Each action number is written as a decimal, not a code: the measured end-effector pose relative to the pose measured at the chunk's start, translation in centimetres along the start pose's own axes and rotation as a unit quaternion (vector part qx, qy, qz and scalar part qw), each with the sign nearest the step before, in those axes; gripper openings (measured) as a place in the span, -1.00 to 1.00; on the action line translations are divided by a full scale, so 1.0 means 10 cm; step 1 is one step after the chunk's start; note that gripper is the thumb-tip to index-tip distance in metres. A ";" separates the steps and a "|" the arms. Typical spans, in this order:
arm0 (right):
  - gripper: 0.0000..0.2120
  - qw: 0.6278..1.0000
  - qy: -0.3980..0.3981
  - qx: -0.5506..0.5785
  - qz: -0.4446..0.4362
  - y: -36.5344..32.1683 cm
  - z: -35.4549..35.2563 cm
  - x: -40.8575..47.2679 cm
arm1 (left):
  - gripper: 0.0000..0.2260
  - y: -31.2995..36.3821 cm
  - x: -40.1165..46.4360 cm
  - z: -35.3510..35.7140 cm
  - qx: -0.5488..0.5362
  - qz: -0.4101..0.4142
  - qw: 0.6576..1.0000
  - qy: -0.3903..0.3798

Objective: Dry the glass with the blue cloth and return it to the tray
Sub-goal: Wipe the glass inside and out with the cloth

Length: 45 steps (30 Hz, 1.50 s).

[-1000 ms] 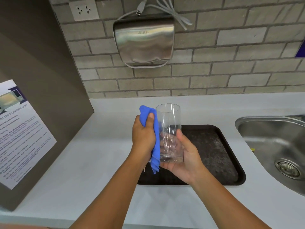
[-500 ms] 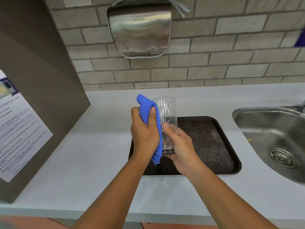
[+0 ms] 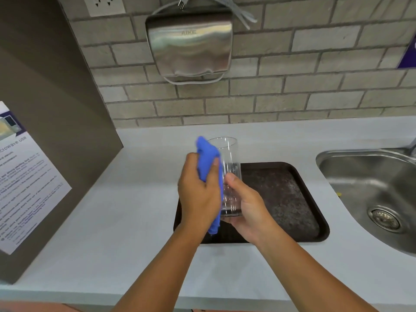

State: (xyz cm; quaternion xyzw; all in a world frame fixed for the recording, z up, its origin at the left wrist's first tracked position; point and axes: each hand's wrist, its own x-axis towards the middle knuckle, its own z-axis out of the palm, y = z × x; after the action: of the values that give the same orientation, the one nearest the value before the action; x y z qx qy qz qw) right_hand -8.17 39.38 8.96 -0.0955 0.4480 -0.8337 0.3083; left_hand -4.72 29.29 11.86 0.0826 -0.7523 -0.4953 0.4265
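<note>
A tall clear glass (image 3: 228, 163) is held upright above the left part of the dark brown tray (image 3: 292, 199). My right hand (image 3: 249, 208) grips the glass at its lower half and base. My left hand (image 3: 198, 194) presses the blue cloth (image 3: 208, 158) against the glass's left side; the cloth sticks up above my fingers and hangs down below my palm. The tray lies flat on the white counter with nothing else visible on it.
A steel sink (image 3: 373, 194) with a drain is set into the counter at the right. A steel hand dryer (image 3: 190, 43) hangs on the brick wall above. A brown cabinet side with a printed notice (image 3: 24, 176) stands at the left.
My left hand has slid the cloth along the glass's side, and my right hand has shifted its grip on the glass. The view has tilted slightly.
</note>
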 end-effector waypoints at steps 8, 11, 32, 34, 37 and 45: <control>-0.20 0.994 -0.052 0.085 0.035 0.04 -0.03 -0.02 | -0.78 -0.01 0.26 -0.04 -0.106 -0.217 0.970 -0.017; -0.30 0.994 -0.054 0.094 0.024 0.07 -0.06 -0.01 | -0.78 -0.07 0.26 -0.01 -0.100 -0.229 0.968 -0.020; -0.38 0.998 -0.031 0.048 -0.016 -0.01 0.04 -0.04 | -0.85 -0.01 0.23 -0.03 -0.054 -0.128 0.990 0.029; -0.52 0.998 -0.043 0.055 -0.002 -0.03 0.03 -0.04 | -0.86 -0.11 0.25 -0.04 -0.094 -0.244 0.965 0.010; -0.49 0.997 -0.040 0.069 0.024 -0.04 0.03 -0.05 | -0.86 -0.12 0.19 -0.03 -0.092 -0.232 0.968 0.028; -0.47 0.994 -0.052 0.085 0.040 0.01 0.01 -0.05 | -0.88 0.00 0.14 -0.06 -0.057 -0.075 0.996 0.002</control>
State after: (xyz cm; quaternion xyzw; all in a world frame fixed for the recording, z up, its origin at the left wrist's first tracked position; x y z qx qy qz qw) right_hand -7.67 39.61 9.02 -0.0946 0.3624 -0.8498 0.3710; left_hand -5.11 28.15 12.76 0.1155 -0.7139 -0.5677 0.3934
